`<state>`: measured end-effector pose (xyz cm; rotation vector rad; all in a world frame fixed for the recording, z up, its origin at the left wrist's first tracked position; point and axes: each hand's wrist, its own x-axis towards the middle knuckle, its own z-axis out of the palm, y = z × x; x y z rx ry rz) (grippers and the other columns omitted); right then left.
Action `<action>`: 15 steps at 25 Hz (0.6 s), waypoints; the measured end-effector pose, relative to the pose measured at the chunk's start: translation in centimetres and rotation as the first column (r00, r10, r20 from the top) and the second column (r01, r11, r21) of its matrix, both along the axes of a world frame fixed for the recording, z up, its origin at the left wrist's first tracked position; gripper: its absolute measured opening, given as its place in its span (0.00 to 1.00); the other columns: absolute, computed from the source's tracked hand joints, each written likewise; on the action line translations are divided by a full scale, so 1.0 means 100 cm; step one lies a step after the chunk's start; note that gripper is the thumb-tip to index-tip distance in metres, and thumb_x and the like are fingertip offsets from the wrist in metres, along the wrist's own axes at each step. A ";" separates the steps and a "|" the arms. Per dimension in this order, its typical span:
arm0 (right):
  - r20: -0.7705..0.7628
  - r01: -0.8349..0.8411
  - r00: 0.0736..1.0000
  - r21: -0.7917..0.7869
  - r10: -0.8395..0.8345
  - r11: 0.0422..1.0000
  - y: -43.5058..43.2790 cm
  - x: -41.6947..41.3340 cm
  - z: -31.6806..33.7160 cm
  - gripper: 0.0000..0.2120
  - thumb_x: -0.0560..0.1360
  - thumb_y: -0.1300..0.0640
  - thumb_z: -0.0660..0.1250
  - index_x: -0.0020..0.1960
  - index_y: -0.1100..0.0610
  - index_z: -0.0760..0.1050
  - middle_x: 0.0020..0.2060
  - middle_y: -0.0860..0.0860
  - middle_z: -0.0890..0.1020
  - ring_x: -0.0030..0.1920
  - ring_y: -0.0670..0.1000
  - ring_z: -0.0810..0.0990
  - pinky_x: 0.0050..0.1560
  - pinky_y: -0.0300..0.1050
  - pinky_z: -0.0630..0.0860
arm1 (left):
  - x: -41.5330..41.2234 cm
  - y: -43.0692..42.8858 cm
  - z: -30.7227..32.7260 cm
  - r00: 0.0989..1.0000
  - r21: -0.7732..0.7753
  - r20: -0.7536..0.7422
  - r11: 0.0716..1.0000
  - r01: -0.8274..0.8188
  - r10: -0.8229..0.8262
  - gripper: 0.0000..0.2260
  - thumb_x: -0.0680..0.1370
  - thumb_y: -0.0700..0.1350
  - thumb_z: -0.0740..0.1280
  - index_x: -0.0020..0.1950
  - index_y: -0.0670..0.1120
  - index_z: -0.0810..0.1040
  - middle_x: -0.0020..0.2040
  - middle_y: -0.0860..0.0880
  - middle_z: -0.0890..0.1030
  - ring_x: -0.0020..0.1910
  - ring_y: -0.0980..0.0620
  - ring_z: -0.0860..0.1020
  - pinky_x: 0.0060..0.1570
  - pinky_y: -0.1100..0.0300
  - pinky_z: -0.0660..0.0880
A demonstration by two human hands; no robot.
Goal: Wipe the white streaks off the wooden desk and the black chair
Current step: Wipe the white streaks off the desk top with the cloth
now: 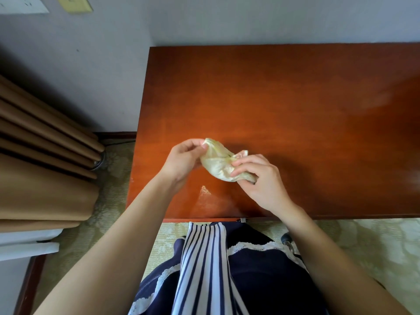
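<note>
While aloft, one cloth [220, 165], two hands [181, 160] [261, 181]

The bench [295, 110] beneath the left hand [181, 160] and right hand [259, 176] is reddish wood with a smooth, glossy varnish that throws back soft light. A chalky white streak [204, 190] dulls the shine just nearer than the left hand. The cloth [218, 164] pinched between the hands is thin, pale yellow fabric, crumpled and matt. Far left of them the curtain [45, 178] is tan matt cloth.
</note>
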<state>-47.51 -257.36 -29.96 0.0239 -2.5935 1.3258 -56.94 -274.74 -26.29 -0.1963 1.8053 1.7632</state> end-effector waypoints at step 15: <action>0.281 -0.007 0.959 -0.106 0.037 0.994 -0.037 -0.039 0.039 0.15 0.74 0.54 0.68 0.61 0.49 0.74 0.50 0.38 0.78 0.49 0.38 0.76 0.49 0.30 0.73 | -0.013 -0.018 0.037 0.886 -0.156 -0.451 0.987 0.041 -0.108 0.06 0.82 0.42 0.60 0.48 0.47 0.76 0.41 0.51 0.76 0.39 0.59 0.75 0.41 0.68 0.72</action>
